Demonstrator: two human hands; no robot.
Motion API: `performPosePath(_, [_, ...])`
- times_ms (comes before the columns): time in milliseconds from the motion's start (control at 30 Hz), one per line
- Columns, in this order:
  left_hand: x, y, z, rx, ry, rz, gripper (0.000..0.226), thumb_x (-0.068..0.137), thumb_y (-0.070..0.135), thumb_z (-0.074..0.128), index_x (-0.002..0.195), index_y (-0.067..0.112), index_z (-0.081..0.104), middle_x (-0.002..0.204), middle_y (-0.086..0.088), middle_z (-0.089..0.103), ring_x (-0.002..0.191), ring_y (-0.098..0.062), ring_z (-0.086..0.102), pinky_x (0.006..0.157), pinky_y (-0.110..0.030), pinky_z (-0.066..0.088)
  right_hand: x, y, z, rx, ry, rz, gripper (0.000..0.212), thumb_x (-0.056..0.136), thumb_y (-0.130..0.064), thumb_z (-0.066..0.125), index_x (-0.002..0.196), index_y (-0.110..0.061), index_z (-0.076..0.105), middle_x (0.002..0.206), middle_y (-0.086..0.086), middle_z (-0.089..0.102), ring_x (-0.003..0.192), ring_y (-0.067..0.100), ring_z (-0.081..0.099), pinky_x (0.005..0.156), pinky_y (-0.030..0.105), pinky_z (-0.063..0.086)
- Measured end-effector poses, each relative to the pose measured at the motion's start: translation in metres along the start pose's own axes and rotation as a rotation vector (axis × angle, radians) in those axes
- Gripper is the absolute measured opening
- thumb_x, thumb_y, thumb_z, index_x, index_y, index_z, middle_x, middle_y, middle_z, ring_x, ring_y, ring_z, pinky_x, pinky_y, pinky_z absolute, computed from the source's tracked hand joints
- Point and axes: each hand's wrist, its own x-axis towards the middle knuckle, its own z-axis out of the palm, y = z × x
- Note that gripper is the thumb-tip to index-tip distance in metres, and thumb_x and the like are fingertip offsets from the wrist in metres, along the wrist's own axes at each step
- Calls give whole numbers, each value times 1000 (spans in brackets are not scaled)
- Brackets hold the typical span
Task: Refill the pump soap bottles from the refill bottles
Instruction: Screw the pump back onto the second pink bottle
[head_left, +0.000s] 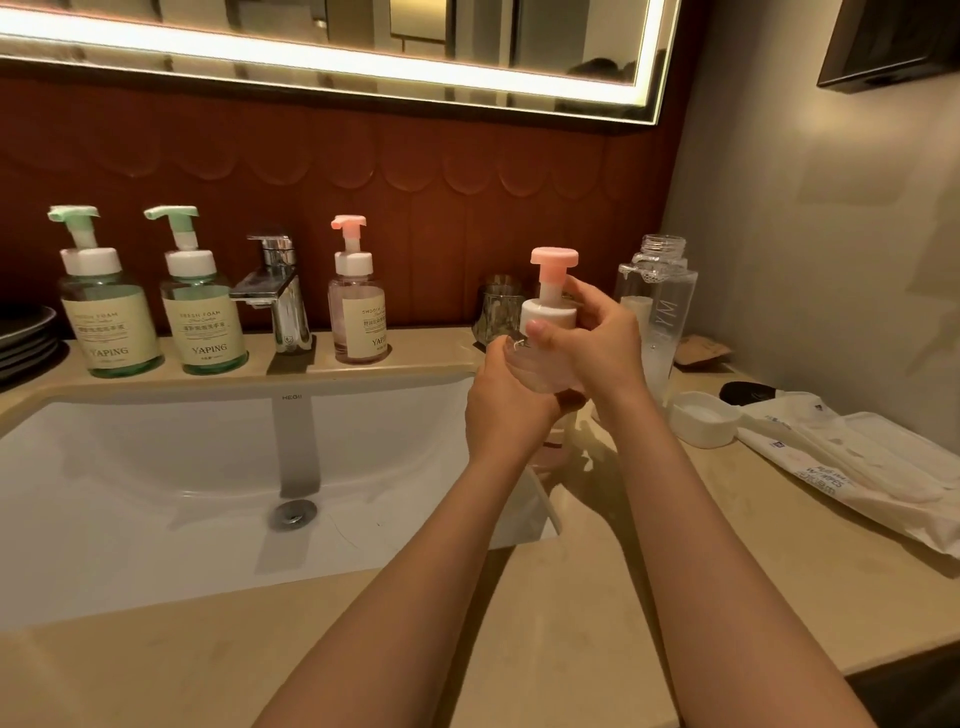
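From my remote seat I see both hands on one bottle. The clear pump soap bottle with a white collar and pink pump head (548, 315) is upright over the beige stone worktop (675, 571), just at the right edge of the white sink basin (156, 467). The left hand (506, 400) wraps the clear body from the sink side, fingers curled round it. The right hand (597, 338) curls thumb and fingers round the white collar under the pump head. The hands hide the base, so I cannot tell whether it rests on the worktop.

Just behind the right hand, near the back right corner, stands the tall clear refill bottle (660, 291), its neck uncapped. A white round cap (698, 418) lies open side up on the worktop beside it, with a flat white pack of wipes (857, 467) along the right edge. A small glass tumbler (498, 312) sits behind the held bottle.

Along the back edge, left of the chrome tap (275, 291), stand two green pump bottles with cream labels (106, 312) (202, 312), close together. A second pink-pump clear bottle (358, 312) stands just right of the tap. Dark stacked plates (26, 332) are at the far left edge.
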Motion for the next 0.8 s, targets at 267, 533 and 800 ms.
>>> performPosePath(267, [7,-2,-18,-4,-301,33,91,70,21,80,138,23,19,135,-1,43,117,-18,47,92,-32,45,6,8,2,153,-47,82,59,75,-14,73,130,-15,50,128,2,56,107,16,53,79,24,50])
performPosePath(533, [51,-2,-42,71,-91,74,89,65,24,83,136,24,31,132,1,50,121,-21,47,95,-38,43,40,-1,7,-164,-349,283,85,76,-29,74,144,-18,25,143,7,40,127,26,42,98,42,38])
performPosePath(800, [122,-25,-53,130,-57,-76,76,67,23,83,126,11,36,123,-6,54,112,-24,52,90,-37,48,84,21,75,-211,-269,294,72,73,-30,77,132,-12,39,130,8,51,112,26,53,90,43,51])
